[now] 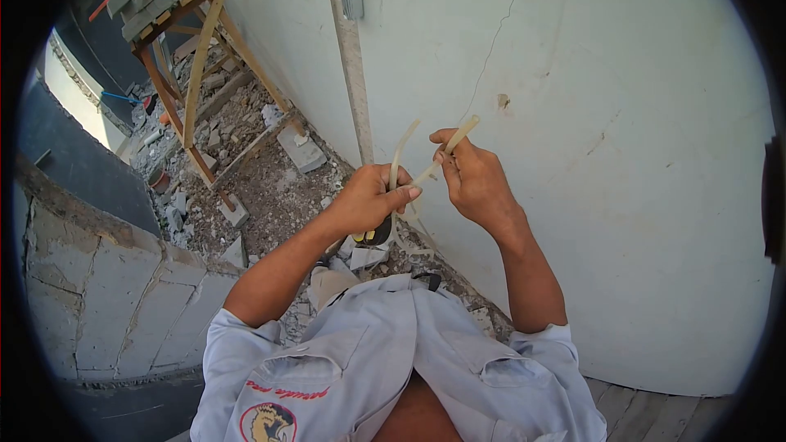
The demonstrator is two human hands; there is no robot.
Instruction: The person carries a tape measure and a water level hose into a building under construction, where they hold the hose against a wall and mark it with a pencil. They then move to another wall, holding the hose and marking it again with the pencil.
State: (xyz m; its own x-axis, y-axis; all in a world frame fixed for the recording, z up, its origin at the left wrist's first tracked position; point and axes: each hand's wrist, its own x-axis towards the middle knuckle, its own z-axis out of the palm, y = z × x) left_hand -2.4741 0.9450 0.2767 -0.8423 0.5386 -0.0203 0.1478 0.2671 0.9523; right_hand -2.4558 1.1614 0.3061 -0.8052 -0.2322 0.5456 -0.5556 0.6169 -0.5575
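A pale yellowish, translucent flexible tube runs between my two hands, in front of the wall. My left hand is closed around it, with one length pointing up past the fingers and more loops hanging below. Higher and to the right, my right hand pinches the tube near an end, which sticks out above the index finger with its opening visible. Beneath my left hand shows a black and yellow object, partly hidden, whose kind I cannot make out.
A white wall with a thin crack stands ahead and right. A long straight bar leans against it. Upper left stands a wooden trestle loaded with blocks, over rubble. A block wall is at the lower left.
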